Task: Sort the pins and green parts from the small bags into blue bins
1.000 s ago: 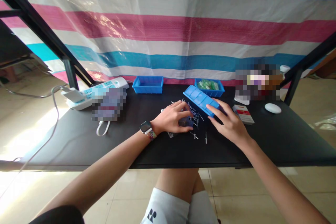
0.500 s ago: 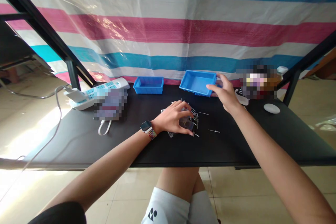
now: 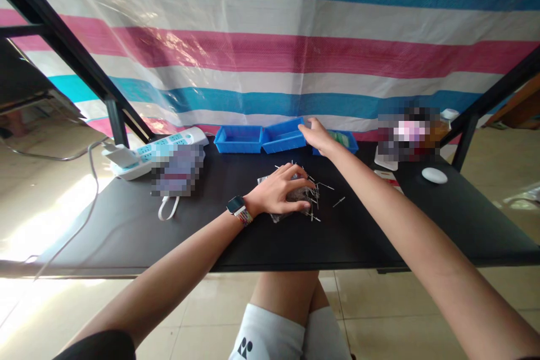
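My left hand (image 3: pixel 282 190) lies over a clear plastic bag (image 3: pixel 298 196), its fingers spread and slightly curved, thumb apart. Thin metal blind rivets (image 3: pixel 315 194) spill in a pile from under the fingers, and one stray rivet (image 3: pixel 339 201) sits further right. At the back, my right hand (image 3: pixel 317 135) grips the right end of a blue plastic bin (image 3: pixel 284 136), which is tilted. That bin's left end is against or very near a second blue bin (image 3: pixel 238 139). Behind my right hand stands a third blue bin (image 3: pixel 352 145) with something green and white in it, partly hidden.
A white power strip (image 3: pixel 169 143) with a plug and cable lies at the left. Beside it is a blurred item (image 3: pixel 179 171) with a white loop. On the right are a white oval object (image 3: pixel 434 175), a red-and-white card (image 3: pixel 388 179) and blurred things. A striped sheet (image 3: pixel 270 50) hangs behind.
My right hand has carried the blue bin left and set it close to the left bin. The third bin and the card have come into view. My left hand stays over the bag.
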`<state>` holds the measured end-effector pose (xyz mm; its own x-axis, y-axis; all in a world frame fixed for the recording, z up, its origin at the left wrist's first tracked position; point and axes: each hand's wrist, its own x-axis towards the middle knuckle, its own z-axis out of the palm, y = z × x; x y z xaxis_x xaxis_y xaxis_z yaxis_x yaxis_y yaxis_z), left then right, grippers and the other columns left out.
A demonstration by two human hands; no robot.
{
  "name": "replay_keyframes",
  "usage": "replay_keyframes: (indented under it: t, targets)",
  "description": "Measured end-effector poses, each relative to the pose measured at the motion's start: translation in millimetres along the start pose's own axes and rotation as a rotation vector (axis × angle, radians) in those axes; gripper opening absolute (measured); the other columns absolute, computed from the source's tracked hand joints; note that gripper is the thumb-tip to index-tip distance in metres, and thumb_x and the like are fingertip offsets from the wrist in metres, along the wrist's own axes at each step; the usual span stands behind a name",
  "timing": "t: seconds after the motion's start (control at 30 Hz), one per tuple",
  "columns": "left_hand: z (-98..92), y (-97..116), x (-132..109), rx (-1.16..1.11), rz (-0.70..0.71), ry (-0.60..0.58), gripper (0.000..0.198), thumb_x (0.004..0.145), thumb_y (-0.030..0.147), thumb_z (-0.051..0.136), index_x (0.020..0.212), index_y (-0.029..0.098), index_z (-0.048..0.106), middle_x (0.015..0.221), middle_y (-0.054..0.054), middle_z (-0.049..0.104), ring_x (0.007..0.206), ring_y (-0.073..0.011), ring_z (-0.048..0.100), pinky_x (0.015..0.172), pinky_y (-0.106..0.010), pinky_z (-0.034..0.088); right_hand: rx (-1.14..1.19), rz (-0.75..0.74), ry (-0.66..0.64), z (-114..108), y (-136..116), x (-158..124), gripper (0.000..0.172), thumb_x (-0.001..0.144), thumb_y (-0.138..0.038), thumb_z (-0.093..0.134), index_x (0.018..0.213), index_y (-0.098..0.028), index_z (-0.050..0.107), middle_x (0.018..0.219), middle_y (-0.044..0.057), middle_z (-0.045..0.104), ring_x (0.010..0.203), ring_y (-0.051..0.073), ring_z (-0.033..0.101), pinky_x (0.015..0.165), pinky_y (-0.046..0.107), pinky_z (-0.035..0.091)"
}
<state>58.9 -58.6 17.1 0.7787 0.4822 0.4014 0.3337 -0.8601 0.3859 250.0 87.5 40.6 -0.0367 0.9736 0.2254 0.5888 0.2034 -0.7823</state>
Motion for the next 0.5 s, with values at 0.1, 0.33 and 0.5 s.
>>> replay_keyframes:
  t: [0.1,0.33,0.5]
  targets:
    - [0.3,-0.5,-0.1,-0.014,0.009,0.004,0.058,0.101,0.066,0.052,0.132,0.021,0.072,0.129,-0.016,0.062,0.116,-0.0331,0.059,0.109,-0.049,0.047,0.002,0.11,0.008,9.8,-0.4,-5.0,0.069,0.096,-0.038,0.061,0.156,-0.011,0.039,0.157,0.025,0.053,0.148,0.038,0.051,0.124,0.055,0.039]
    - [2.1,-0.9,-0.1,0.019,-0.003,0.006,0.057,0.1,0.065,0.052,0.127,0.02,0.072,0.127,-0.017,0.064,0.114,-0.0339,0.058,0.107,-0.051,0.046,-0.208,-0.273,-0.099,19.1,-2.1,-39.7,0.068,0.083,-0.037,0.08,0.146,-0.02,0.059,0.165,0.019,0.042,0.16,0.039,0.032,0.131,0.056,0.027]
    - [1.7,-0.9,-0.8,-0.022,-0.037,0.061,0.053,0.101,0.064,0.05,0.12,0.02,0.072,0.125,-0.016,0.065,0.114,-0.0331,0.057,0.108,-0.05,0.044,-0.336,-0.38,-0.143,24.5,10.3,-40.7,0.03,0.087,-0.02,0.07,0.117,-0.02,0.077,0.152,0.016,0.057,0.154,0.037,0.041,0.132,0.061,0.022]
